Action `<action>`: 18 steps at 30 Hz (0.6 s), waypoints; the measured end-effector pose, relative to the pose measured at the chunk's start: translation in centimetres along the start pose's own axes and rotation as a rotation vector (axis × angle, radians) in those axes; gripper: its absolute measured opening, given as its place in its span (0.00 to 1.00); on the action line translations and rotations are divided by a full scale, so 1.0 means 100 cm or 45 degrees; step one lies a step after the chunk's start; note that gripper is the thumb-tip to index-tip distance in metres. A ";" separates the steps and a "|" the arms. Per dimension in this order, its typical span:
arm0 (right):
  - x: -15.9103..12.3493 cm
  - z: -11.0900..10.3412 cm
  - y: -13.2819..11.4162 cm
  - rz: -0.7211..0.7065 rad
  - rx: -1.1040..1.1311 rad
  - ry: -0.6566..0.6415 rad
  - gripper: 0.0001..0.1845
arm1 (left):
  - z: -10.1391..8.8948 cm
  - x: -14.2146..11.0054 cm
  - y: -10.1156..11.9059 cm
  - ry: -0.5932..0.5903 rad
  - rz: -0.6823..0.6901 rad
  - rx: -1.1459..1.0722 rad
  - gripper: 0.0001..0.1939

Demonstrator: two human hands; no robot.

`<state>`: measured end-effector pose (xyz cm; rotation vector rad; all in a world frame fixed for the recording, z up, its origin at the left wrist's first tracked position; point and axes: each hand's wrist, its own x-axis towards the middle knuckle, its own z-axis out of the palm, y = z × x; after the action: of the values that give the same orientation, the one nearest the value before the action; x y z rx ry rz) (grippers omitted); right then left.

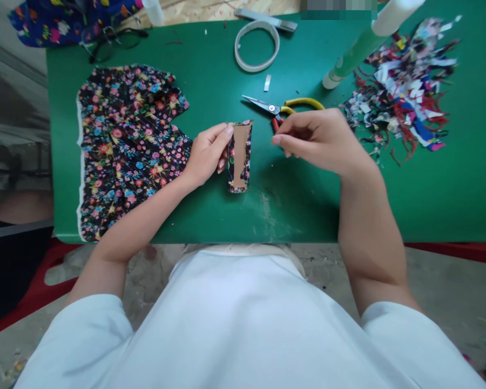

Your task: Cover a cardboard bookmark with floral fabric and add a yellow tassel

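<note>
My left hand (208,152) pinches the top left edge of a small cardboard strip wrapped in black floral fabric (240,156), which lies on the green table (291,200). My right hand (319,138) hovers just right of the strip, fingers curled and thumb pressed to forefinger; whether anything is in the pinch I cannot make out. Scissors with yellow handles (281,106) lie just behind my right hand, blades pointing left.
A large piece of black floral fabric (125,143) lies at the left. A tape ring (256,46) and a flat metal tool (265,19) sit at the back. A green-and-white tube (362,46) and a heap of fabric scraps (405,86) lie right. Glasses (109,40) rest back left.
</note>
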<state>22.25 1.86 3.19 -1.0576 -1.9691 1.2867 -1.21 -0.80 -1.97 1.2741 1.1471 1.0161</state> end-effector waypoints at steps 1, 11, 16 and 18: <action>0.000 -0.004 0.002 0.002 -0.020 0.018 0.11 | 0.000 0.001 0.001 -0.007 0.001 -0.001 0.29; -0.013 -0.020 0.013 -0.091 -0.333 -0.295 0.05 | 0.000 0.003 0.008 0.055 -0.072 -0.060 0.23; -0.013 -0.011 0.007 -0.039 -0.545 -0.309 0.04 | -0.001 0.002 0.018 0.030 -0.200 -0.147 0.18; -0.012 -0.009 0.001 -0.017 -0.615 -0.352 0.07 | -0.001 0.002 0.021 0.032 -0.244 -0.185 0.19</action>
<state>23.62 1.33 3.37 -1.1232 -2.5782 1.0132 -1.18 -0.44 0.13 1.0187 1.1682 0.9561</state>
